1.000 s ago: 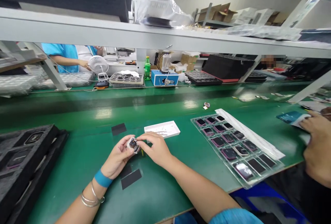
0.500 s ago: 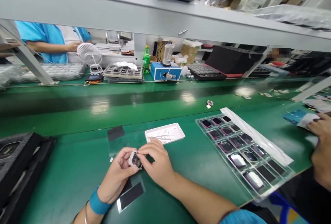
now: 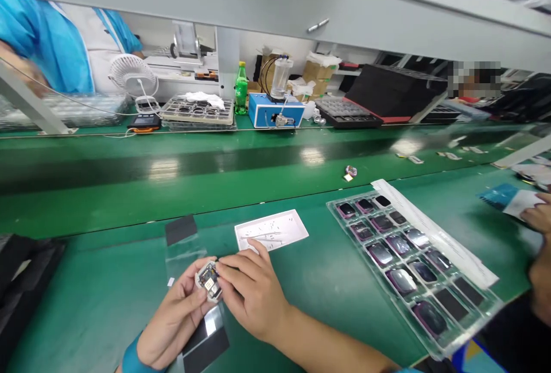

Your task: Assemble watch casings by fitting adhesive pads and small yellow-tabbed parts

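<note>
My left hand (image 3: 178, 310) is closed around a small squarish smartwatch case (image 3: 209, 282), whose open side faces up and shows circuitry and a pale square part inside. At the right edge of that case, the thumb and index finger of my right hand (image 3: 249, 284) pinch together, with the other fingers raised. Whether a tiny part sits between those fingertips is hidden. Just beyond my right hand lies a shallow white tray (image 3: 297, 222) holding tweezers (image 3: 269, 239) and several tiny dark pieces. Under my hands are clear sheets with dark patches (image 3: 206, 351).
To the right, a clear plastic tray (image 3: 379, 281) carries several dark watch screens beside a white paper strip (image 3: 439, 235). Another person's hand (image 3: 538, 212) is at the far right. A black foam box (image 3: 26, 292) stands left. A grey shelf beam (image 3: 258, 0) crosses above.
Both hands have shifted slightly left and down with the smartwatch case, which is now turned so more of its inside shows. My view has also moved, and the co-worker opposite has shifted.
</note>
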The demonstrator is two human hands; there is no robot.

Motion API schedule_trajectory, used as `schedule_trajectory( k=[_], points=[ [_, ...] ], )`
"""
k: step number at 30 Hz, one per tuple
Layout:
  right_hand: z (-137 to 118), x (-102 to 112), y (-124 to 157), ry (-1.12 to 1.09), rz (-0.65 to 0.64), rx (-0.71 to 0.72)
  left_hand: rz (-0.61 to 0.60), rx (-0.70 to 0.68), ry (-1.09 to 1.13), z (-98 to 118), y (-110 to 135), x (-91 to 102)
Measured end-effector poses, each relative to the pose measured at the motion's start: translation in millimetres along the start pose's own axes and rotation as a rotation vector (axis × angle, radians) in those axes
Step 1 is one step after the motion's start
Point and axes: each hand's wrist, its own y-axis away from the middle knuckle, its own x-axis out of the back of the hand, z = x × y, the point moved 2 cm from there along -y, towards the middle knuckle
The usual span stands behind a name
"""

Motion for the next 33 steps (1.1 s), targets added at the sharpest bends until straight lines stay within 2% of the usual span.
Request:
schedule_trajectory(
  k=[3,7,11,15,20,23,25,28,30,33],
  points=[
    [3,1,-2,-0.195,-0.006,-0.099,0.031,0.011,0.01,1,2,2.0],
    [10,1,-4,-0.49,-0.021,-0.355,0.038,0.018,-0.022,1,4,1.6],
    [13,-1,-5,-0.571,-0.038,-0.442,0.04,-0.024,-0.069,2,3,-0.8],
    [15,-4,-3,-0.519,-0.043,-0.389,0.045,-0.077,-0.117,4,2,-3.5],
    [13,-9,4,-0.262,-0.031,-0.13,0.064,-0.116,-0.14,5,3,-6.3],
    [11,-10,5,-0.232,-0.073,-0.092,0.086,-0.136,-0.146,6,5,-7.2],
    [13,-10,4,-0.374,-0.092,-0.201,0.088,-0.146,-0.144,9,5,-6.7],
    [19,-13,2,-0.814,-0.139,-0.509,0.066,-0.172,-0.136,15,4,-3.0],
    [23,-19,3,-1.067,-0.243,-0.699,0.036,-0.193,-0.133,20,3,1.1],
    [24,-30,8,-1.212,-0.396,-0.864,-0.007,-0.224,-0.152,26,1,6.7]
  ],
)
